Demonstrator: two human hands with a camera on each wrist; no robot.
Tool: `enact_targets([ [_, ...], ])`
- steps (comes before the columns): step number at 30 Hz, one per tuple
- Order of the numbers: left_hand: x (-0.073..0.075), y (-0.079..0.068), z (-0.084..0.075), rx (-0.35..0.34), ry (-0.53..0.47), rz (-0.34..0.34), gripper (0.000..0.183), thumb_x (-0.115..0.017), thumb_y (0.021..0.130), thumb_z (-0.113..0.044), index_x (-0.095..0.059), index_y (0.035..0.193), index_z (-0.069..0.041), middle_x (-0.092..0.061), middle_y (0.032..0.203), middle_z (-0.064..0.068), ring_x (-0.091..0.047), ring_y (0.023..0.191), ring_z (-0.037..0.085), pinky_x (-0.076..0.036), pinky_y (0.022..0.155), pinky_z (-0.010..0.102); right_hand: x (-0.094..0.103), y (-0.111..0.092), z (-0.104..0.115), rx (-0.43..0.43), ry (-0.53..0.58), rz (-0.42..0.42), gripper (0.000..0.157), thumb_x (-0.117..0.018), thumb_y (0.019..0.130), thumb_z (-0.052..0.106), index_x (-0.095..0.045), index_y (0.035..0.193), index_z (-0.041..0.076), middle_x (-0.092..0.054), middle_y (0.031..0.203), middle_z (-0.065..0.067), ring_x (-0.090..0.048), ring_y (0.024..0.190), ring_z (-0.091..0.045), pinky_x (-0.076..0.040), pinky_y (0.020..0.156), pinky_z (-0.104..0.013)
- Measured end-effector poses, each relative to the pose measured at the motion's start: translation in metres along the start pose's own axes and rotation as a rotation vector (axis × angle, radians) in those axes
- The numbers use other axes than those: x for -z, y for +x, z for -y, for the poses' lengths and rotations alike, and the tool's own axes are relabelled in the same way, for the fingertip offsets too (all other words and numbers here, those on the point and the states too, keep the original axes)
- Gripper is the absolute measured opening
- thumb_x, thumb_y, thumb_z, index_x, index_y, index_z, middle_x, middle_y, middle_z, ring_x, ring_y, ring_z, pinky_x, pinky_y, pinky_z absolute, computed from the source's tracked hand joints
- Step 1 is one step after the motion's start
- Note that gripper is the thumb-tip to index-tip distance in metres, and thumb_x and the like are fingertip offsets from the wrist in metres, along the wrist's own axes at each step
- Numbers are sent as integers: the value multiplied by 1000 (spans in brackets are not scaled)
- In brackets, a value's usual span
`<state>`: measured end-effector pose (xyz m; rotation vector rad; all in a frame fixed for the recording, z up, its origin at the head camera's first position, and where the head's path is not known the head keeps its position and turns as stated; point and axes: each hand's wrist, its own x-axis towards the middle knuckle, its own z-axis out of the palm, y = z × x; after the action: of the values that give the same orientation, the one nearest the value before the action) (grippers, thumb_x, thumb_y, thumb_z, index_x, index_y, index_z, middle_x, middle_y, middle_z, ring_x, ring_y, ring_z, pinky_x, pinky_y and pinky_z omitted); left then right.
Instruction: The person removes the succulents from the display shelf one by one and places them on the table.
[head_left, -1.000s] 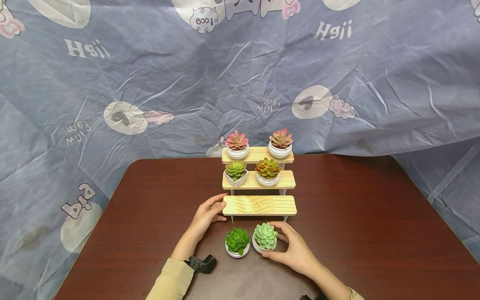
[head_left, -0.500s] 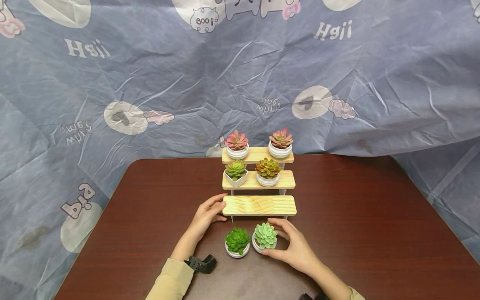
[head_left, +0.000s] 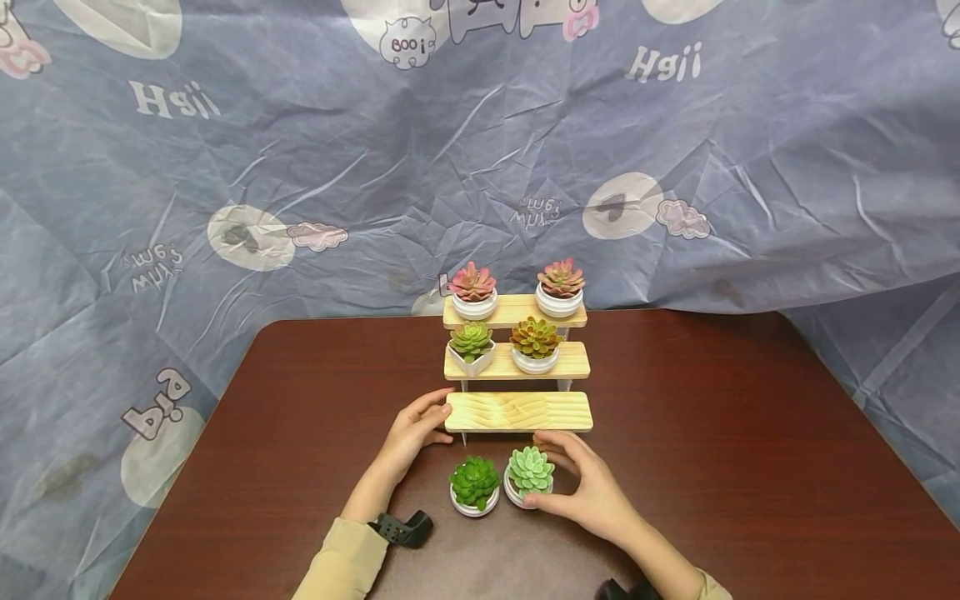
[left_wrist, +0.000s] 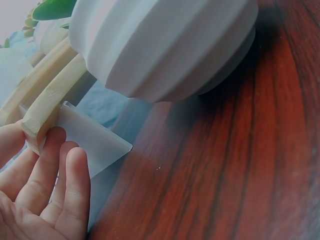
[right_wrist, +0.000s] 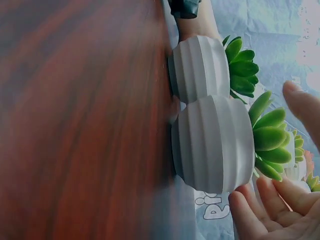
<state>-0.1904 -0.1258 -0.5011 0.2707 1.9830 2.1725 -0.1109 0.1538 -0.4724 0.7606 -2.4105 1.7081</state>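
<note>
My left hand (head_left: 408, 429) grips the left end of the lowest board of a three-step wooden shelf (head_left: 519, 412). In the left wrist view the thumb lies on one face of the board, the curled fingers (left_wrist: 75, 185) on the other, beside a clear support. My right hand (head_left: 588, 492) is spread around a pale green potted succulent (head_left: 531, 471); in the right wrist view the thumb stands off its leaves, and fingertips are right at the rim of its white ribbed pot (right_wrist: 215, 145). Left of it, a dark green potted succulent (head_left: 475, 482) stands on the table.
On the middle board sit a green succulent in a heart-like pot (head_left: 471, 346) and an orange-green one (head_left: 536, 343). Two pinkish succulents, a left one (head_left: 473, 290) and a right one (head_left: 559, 287), stand on the top board. Behind the dark red table (head_left: 697, 433) hangs a printed blue cloth (head_left: 420, 150).
My right hand's fingers have moved slightly forward, away from the pale green succulent's pot, widening the spread. The left hand, the shelf and both front pots have stayed in place.
</note>
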Motion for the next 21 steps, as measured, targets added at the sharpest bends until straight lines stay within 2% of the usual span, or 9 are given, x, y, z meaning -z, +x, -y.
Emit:
enact_targets([
  [6, 0, 0, -4, 26, -12, 7, 42, -54, 97, -16, -48, 136, -3, -60, 95, 7, -59, 81, 15, -57, 72, 39, 5, 9, 20, 50, -11, -25, 70, -84, 66, 1, -49, 125, -9, -53, 120, -23, -56, 106, -39, -48, 91, -42],
  [10, -3, -5, -15, 35, -13, 19, 43, -53, 97, -13, -44, 137, 2, -60, 94, 5, -59, 81, 14, -57, 72, 39, 9, 15, 33, 58, -1, -38, 66, -82, 66, -5, -49, 123, -12, -54, 118, -27, -53, 106, -44, -47, 91, -46],
  [14, -7, -9, -27, 38, -2, 26, 45, -52, 98, -12, -42, 138, 5, -60, 94, 4, -59, 81, 13, -57, 72, 38, 13, 20, 28, 44, 3, -61, 66, -81, 68, -4, -49, 125, -9, -54, 119, -25, -54, 107, -41, -47, 92, -44],
  [18, -8, -10, -28, 34, -2, 28, 45, -52, 98, -12, -42, 137, 5, -60, 94, 4, -59, 82, 13, -57, 73, 39, 16, 24, 17, 33, 14, -90, 66, -82, 70, 1, -49, 127, -5, -55, 122, -21, -56, 108, -37, -47, 93, -39],
  [21, -7, -10, -27, 32, -5, 30, 45, -53, 97, -12, -42, 138, 5, -60, 94, 4, -59, 82, 13, -57, 73, 39, 18, 28, 13, 53, 24, -110, 65, -82, 70, 2, -50, 126, -6, -55, 121, -22, -57, 107, -38, -48, 92, -38],
])
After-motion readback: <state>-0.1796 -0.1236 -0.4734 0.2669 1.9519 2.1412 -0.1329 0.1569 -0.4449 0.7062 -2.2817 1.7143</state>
